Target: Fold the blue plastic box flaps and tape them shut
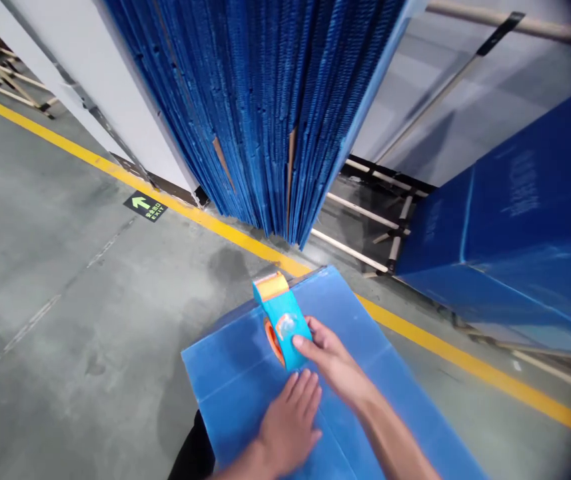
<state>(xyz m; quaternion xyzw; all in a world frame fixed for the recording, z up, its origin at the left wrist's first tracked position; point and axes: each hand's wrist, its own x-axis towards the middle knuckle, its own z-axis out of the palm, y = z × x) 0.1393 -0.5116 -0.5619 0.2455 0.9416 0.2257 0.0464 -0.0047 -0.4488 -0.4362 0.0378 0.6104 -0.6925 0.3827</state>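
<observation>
a grey concrete floor (65, 280) is seen across the left and lower part of the view, crossed by a yellow line (190, 215) that runs diagonally from upper left to lower right. a tall stack of blue corrugated sheets (265, 113) is stood on edge behind the line, beside a white panel (115, 100), and a large blue box (515, 233) is set at the right, near a wooden pallet (375, 227). a small green exit arrow sign (146, 206) is stuck to the floor just inside the line. in the foreground a flat blue carton (245, 373) is laid out, with its seam running away from the viewer. on its top, near the far end, a teal and orange tape dispenser (282, 320) is held by the right hand (332, 363), whose fingers are wrapped around the body of the tool, fingertips pressed on its side. the left hand (290, 420) is laid flat on the carton just below the dispenser, fingers straight and pressed close together, palm down on the surface.
</observation>
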